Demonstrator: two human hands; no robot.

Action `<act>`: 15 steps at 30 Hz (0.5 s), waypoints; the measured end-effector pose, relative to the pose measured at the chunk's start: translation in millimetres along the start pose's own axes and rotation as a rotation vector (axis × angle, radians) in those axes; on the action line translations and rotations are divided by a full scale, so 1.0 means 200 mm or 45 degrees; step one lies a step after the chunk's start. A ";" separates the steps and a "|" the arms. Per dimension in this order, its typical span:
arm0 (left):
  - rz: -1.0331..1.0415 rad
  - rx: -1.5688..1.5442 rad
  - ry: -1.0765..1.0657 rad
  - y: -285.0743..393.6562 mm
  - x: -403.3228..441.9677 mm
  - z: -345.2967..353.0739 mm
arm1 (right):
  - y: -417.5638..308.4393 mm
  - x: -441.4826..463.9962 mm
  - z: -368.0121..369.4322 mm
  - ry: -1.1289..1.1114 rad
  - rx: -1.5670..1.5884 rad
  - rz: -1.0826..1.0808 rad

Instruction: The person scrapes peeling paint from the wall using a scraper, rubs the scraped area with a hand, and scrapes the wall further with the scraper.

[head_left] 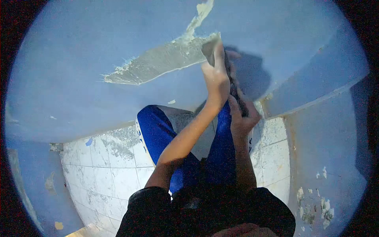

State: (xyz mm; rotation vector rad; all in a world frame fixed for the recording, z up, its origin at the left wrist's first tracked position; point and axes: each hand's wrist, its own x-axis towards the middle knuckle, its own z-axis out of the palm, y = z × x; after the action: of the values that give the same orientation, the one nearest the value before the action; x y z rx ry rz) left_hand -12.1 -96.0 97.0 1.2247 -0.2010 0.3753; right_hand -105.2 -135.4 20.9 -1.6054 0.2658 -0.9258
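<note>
A dark flat scraper (208, 49) is pressed against the blue wall (158, 35), its blade at the right end of a bare grey patch (158, 65). My left hand (216, 79) grips the tool near its blade, with one finger stretched along it. Lower down and to the right, my right hand (243, 114) is wrapped around the scraper's other end, mostly hiding it. Ragged pale paint edges border the bare patch, and a narrow pale strip (199, 17) runs upward from it.
White floor tiles (122, 179) with grey dust and blue paint flakes lie beneath my bent legs (158, 130). A wall ledge (316, 104) runs along the right. The lower right wall has peeling spots (325, 211).
</note>
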 end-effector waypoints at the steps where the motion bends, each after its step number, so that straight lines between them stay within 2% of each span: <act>1: -0.018 0.022 -0.006 0.01 0.00 0.00 | 0.00 0.00 0.01 0.005 0.009 0.009; 3: -0.358 -0.031 -0.125 -0.01 0.00 -0.05 | 0.04 0.00 0.01 -0.008 0.016 0.022; 4: -0.315 -0.149 -0.156 -0.01 0.02 -0.05 | 0.06 0.01 0.02 -0.011 0.017 0.033; 6: 0.355 0.155 -0.067 -0.09 0.10 -0.04 | 0.02 0.05 0.03 -0.019 0.045 0.048; 8: 0.440 0.181 -0.069 -0.15 0.07 -0.05 | 0.00 0.03 0.01 -0.031 0.014 0.083; 10: 0.011 -0.080 -0.150 -0.04 0.05 -0.05 | 0.01 0.02 0.02 -0.048 -0.032 0.079; 13: -0.456 -0.133 -0.224 0.03 0.03 -0.08 | 0.03 0.00 0.06 0.026 -0.044 -0.139; 14: -0.300 -0.131 -0.177 0.03 0.03 -0.06 | 0.02 0.01 0.06 0.040 -0.027 -0.200; 15: 0.048 0.064 -0.178 0.00 0.04 -0.07 | -0.04 0.02 0.05 0.004 0.006 -0.085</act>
State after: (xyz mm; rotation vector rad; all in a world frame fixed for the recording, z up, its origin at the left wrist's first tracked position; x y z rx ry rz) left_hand -5.2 -81.9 94.9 1.2988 -0.3365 0.3293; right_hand -98.5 -127.8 30.8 -1.6169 0.2134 -0.9789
